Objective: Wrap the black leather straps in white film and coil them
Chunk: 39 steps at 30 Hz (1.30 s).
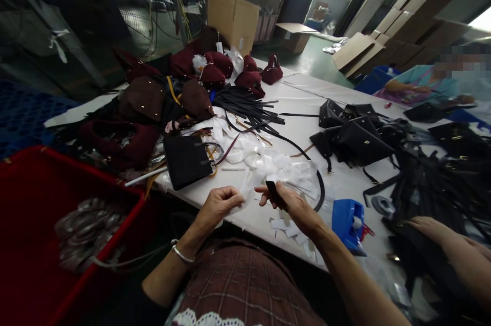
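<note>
Left hand [218,207]: fingers pinch film [246,197]. Right hand [297,207]: fingers clamp black strip [272,190]. Seemingly mid-job; straps [245,105] lie loose.

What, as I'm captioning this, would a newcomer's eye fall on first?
Probably the red bin at lower left. Next, the maroon bags heaped on the table's far side, then the black bag beyond the left hand and the black piece in the right hand.
</note>
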Tool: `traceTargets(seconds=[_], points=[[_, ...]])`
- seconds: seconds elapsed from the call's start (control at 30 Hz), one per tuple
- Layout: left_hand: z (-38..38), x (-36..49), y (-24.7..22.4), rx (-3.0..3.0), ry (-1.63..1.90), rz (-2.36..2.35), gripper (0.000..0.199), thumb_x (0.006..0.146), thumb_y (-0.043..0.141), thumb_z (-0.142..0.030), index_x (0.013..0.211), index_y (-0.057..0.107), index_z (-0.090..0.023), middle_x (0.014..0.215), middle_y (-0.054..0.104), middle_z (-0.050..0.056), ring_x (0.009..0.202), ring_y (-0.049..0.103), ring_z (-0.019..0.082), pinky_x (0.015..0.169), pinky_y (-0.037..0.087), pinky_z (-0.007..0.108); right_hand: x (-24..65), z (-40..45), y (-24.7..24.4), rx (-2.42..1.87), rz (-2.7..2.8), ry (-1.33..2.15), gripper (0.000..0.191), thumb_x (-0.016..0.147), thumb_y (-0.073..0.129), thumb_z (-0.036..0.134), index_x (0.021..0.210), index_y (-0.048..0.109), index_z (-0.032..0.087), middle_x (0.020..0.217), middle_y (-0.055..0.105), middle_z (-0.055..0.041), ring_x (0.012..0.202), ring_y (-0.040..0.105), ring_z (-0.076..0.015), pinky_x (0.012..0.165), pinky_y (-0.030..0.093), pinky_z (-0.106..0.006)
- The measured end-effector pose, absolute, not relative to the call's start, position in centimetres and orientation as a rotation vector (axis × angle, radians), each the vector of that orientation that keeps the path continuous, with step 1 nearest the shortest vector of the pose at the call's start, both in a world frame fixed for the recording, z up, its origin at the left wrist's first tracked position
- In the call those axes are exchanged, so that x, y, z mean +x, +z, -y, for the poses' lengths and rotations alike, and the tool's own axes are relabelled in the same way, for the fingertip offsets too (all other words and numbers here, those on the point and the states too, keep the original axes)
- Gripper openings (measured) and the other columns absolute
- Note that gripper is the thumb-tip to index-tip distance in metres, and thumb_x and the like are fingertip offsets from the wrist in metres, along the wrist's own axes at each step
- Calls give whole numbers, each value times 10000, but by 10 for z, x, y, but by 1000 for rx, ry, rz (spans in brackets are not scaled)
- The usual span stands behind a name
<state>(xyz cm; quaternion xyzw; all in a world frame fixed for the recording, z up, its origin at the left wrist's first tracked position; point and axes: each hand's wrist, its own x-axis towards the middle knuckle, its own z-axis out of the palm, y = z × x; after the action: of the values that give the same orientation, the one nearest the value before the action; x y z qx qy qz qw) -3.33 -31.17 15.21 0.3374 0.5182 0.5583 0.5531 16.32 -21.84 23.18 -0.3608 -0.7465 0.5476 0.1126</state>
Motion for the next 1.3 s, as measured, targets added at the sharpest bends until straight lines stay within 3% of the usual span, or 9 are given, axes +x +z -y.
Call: traceTargets(seconds=[0.17, 0.33, 0.53, 0.73, 0.93, 1.13, 1.3], points=[[325, -39, 146, 810, 1377, -1140, 398, 686, 784, -524, 682, 725, -131, 632, 586, 11, 579, 447, 98, 550, 299, 220, 152, 230, 235, -1084, 2177, 1273, 311, 855, 611, 437, 1046, 715, 215, 793, 661, -14, 721, 570, -147, 706, 468, -288], [334, -45, 136, 815, 1452, -1032, 389, 654, 816, -517, 684, 743, -137, 678, 601, 31, 642, 502, 129, 599, 353, 234, 146, 241, 244, -924, 2135, 1004, 165, 833, 669, 358, 872, 660, 198, 833, 664, -23, 769, 601, -155, 735, 484, -289], [338, -42, 137, 779, 1485, -974, 369, 618, 850, -486, 650, 730, -138, 678, 588, 31, 650, 519, 134, 604, 370, 234, 141, 244, 247, -680, 2314, 803, 80, 866, 661, 286, 855, 633, 212, 787, 651, -5, 777, 581, -151, 757, 456, -300], [338, -37, 138, 787, 1480, -1006, 396, 606, 845, -515, 645, 727, -139, 649, 587, 32, 631, 508, 136, 599, 377, 238, 141, 245, 236, -579, 2444, 661, 93, 901, 622, 286, 854, 618, 206, 761, 643, -14, 756, 534, -162, 757, 407, -330], [336, -34, 137, 894, 1400, -1098, 328, 688, 797, -464, 708, 734, -142, 674, 619, 27, 656, 522, 142, 638, 393, 240, 149, 241, 231, -500, 2580, 624, 151, 960, 511, 248, 848, 602, 201, 767, 638, -16, 773, 508, -166, 746, 342, -327], [331, -16, 155, 1105, 1265, -1328, 221, 786, 714, -373, 792, 728, -153, 708, 615, 2, 693, 498, 139, 668, 379, 237, 139, 248, 214, -461, 2764, 252, 245, 942, 369, 123, 934, 611, 166, 771, 629, -61, 759, 468, -201, 729, 311, -340], [336, -30, 152, 1141, 1241, -1437, 244, 801, 681, -383, 734, 695, -149, 669, 601, -2, 645, 482, 127, 616, 365, 228, 162, 211, 212, -803, 2837, 477, 320, 988, 388, 348, 997, 659, 179, 782, 682, -54, 706, 568, -182, 677, 358, -304]])
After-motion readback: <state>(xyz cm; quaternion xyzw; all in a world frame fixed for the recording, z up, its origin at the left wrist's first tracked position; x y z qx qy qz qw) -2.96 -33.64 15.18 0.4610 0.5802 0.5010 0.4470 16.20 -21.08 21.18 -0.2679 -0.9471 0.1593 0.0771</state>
